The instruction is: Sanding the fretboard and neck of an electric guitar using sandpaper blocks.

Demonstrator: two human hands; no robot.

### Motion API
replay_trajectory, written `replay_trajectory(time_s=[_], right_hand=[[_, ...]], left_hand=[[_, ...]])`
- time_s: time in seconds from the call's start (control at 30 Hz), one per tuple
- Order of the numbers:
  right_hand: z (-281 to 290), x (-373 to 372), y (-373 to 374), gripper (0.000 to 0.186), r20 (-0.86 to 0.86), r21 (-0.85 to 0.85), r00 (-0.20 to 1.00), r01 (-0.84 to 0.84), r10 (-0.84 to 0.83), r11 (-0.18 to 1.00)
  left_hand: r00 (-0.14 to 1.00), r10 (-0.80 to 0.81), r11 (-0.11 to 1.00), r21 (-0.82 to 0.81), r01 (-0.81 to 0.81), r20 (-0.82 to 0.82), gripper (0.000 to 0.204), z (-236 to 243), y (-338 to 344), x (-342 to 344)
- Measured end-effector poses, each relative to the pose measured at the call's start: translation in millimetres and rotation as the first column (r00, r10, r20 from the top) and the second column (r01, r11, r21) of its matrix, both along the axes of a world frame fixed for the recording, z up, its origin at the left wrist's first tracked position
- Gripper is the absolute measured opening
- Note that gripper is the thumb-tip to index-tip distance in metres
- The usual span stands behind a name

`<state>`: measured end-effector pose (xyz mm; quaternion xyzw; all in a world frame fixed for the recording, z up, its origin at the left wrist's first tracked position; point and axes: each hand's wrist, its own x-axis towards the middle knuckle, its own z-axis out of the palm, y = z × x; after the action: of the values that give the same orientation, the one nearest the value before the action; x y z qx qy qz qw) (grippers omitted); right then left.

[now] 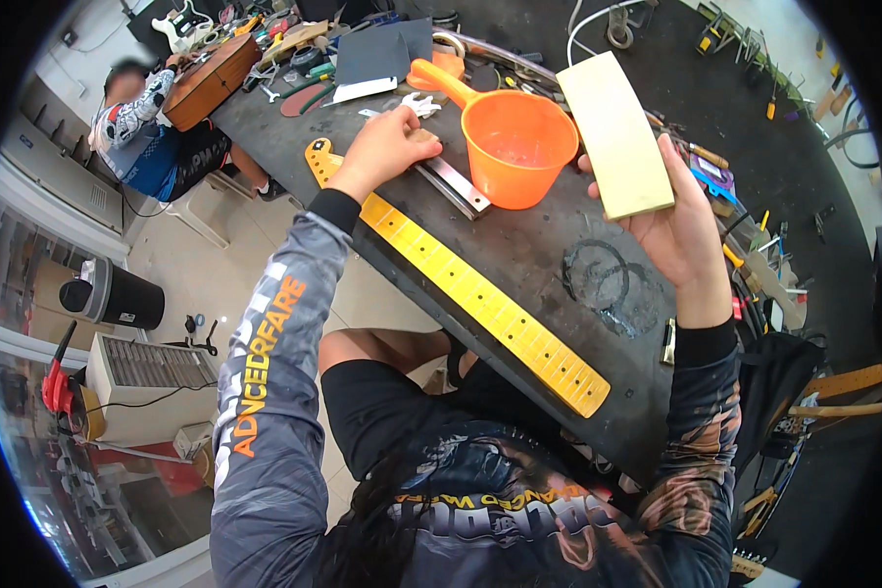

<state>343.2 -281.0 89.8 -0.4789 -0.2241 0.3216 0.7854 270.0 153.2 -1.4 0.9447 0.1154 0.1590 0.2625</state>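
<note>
My right hand [678,225] holds up a pale yellow rectangular block [615,132], fingers behind it and thumb along its right edge. What the block is made of I cannot tell. My left hand [382,152] is closed above the table, its fingertips pinched together; whatever they hold is hidden. Just past those fingers lie a crumpled white piece [421,105] and a metal bar [453,188]. A yellow guitar neck [480,294] with frets and dark dots lies diagonally along the near table edge, its headstock passing behind my left wrist. Between my hands stands an orange dipper [519,147] with some liquid in it.
A wet ring [598,274] marks the dark tabletop [519,230]. Dark sheets [382,54], tools and clutter crowd the far side. At the left, another person [147,137] sits with a brown acoustic guitar [213,83]. A small metal piece [668,341] lies by my right forearm.
</note>
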Motion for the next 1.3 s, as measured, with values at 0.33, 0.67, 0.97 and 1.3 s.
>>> replay_trajectory(time_s=[0.33, 0.67, 0.97, 1.3], right_hand=[[-43.7, -69.3, -47.4, 0.076, -0.175, -0.038, 0.951, -0.264, 0.254, 0.964], [-82.3, -148.0, -132.4, 0.060, -0.028, -0.525, 1.000, -0.008, -0.008, 0.851], [-121.2, -243.1, -132.0, 0.121, 0.858, -0.471, 0.510, 0.738, 0.058, 0.483], [-133.1, -239.8, -118.1, 0.118, 0.873, -0.413, 0.487, 0.768, -0.026, 0.490]], left_hand=[[0.732, -0.544, 0.834, 0.362, 0.417, 0.410, 0.087, 53.4, -118.1, -71.9], [0.496, -0.867, 0.466, 0.436, 0.770, 0.050, 0.075, 30.9, -251.5, -145.2], [0.608, -0.794, 0.587, 0.282, 0.759, 0.016, 0.072, 7.2, -313.3, -178.3], [0.917, -0.390, 0.804, 0.455, 0.383, -0.084, 0.067, 5.3, -197.0, -180.5]])
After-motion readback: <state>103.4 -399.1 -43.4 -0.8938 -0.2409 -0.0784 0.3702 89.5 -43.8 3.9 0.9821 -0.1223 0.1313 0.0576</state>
